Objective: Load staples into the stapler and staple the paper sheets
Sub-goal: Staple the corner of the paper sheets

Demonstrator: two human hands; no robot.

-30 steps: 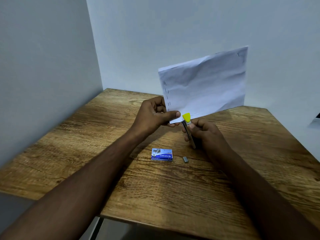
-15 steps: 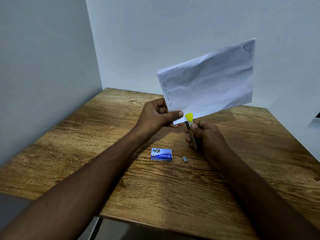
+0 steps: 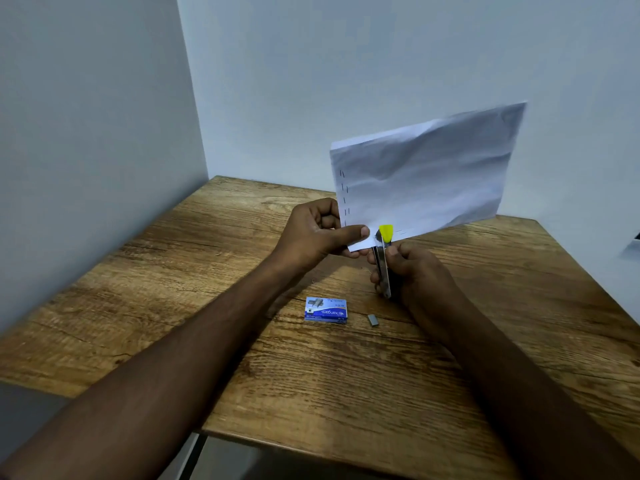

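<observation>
Stapler (image 3: pixel 383 261): metal body with a yellow tip, held nearly upright above the middle of the tabletop (image 3: pixel 173 289), its tip at the lower edge of the paper sheets (image 3: pixel 426 181) near their lower left corner.
Right hand (image 3: pixel 415 271): closed around the stapler's body, thumb near the yellow tip.
Paper sheets: white, creased, held up in the air and tilted, upper right corner highest; a column of staples runs down the left edge, and more sit along the lower edge.
Left hand (image 3: pixel 318 233): pinching the sheets' lower left corner, thumb on the near face, fingers behind.
Staple box (image 3: pixel 325 309): blue, lying flat on the tabletop, nearer the front edge than the hands.
Staple strip (image 3: pixel 373 320): small grey piece, just right of the box, apart from it.
</observation>
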